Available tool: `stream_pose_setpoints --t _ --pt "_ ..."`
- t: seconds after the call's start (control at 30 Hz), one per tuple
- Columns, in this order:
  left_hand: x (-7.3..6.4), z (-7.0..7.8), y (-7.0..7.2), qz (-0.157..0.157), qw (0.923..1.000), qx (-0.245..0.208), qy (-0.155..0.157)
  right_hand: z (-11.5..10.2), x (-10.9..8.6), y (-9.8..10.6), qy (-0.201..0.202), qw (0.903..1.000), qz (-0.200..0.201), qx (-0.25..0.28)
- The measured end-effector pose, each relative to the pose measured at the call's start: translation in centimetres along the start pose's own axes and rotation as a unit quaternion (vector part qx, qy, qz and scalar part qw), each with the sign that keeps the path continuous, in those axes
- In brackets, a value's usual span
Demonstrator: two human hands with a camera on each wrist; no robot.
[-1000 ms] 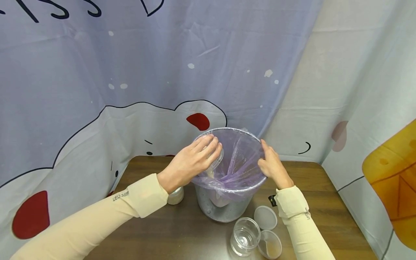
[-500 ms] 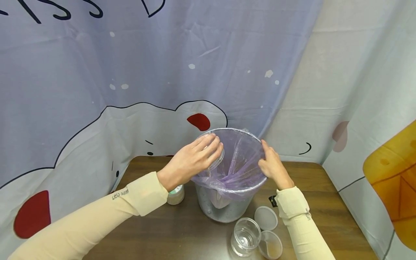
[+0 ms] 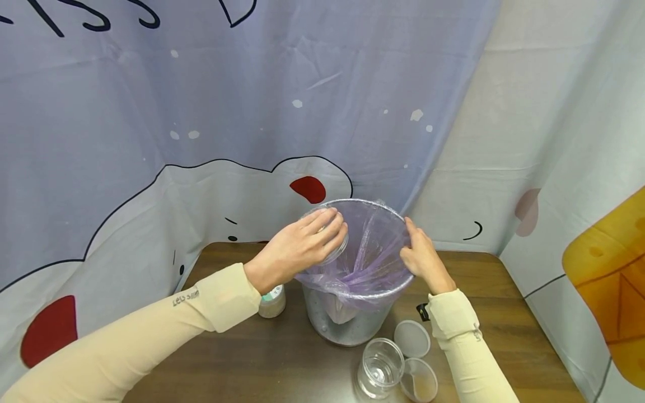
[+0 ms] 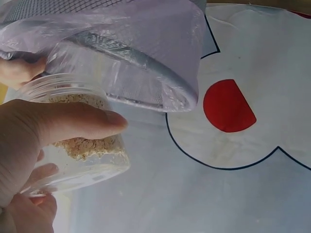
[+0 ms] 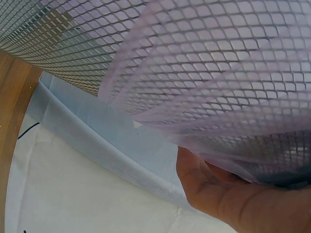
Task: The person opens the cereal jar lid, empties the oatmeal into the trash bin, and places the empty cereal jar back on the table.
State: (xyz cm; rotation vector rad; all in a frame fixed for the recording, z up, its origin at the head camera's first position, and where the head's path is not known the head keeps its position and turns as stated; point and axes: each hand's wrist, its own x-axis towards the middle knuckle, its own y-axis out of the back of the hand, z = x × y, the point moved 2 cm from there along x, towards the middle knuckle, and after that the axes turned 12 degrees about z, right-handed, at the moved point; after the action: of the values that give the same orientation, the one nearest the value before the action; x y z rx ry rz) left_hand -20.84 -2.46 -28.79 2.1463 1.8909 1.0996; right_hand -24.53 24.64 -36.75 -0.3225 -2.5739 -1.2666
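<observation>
My left hand (image 3: 304,243) grips a clear plastic jar (image 3: 335,249) tipped over the left side of a mesh waste bin (image 3: 347,327). In the left wrist view the thumb lies across the jar (image 4: 97,172), with tan, flaky contents (image 4: 87,145) inside and its ribbed mouth toward the bin. A thin purple bin liner (image 3: 373,263) lines the bin and folds over its rim. On the right, my right hand (image 3: 425,257) holds the rim through the liner, index finger along the edge. The right wrist view shows liner (image 5: 204,63) bunched against the mesh beside those fingers.
A second jar (image 3: 272,305) with pale contents and a green-and-white label stands left of the bin, partly behind my left wrist. Near the front of the wooden table (image 3: 242,358) are an open clear jar (image 3: 380,366) and two round lids (image 3: 412,338). A printed curtain hangs behind.
My left hand has shifted very slightly and turned a little with the jar; less tan material shows at the jar's mouth. The right hand and bin stay put.
</observation>
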Motion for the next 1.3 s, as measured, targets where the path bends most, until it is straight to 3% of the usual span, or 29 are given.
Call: stream_pose_setpoints --t 0.6,0.87,1.07,1.3 --pt "0.3 -0.1 -0.2 -0.03 0.9957 0.033 -0.081 0.0 0.1 0.0 0.01 0.9999 0.003 0.002" --pt "0.6 0.3 -0.2 -0.013 0.9938 0.044 -0.102 -0.1 0.1 0.0 0.011 0.9999 0.006 0.003" --pt "0.7 0.6 0.1 -0.028 0.9888 0.073 -0.127 -0.1 0.1 0.0 0.013 0.9999 0.008 0.003" --pt "0.7 1.0 0.0 -0.076 0.9733 0.138 -0.167 -0.1 0.0 0.0 0.009 0.9999 0.004 0.003"
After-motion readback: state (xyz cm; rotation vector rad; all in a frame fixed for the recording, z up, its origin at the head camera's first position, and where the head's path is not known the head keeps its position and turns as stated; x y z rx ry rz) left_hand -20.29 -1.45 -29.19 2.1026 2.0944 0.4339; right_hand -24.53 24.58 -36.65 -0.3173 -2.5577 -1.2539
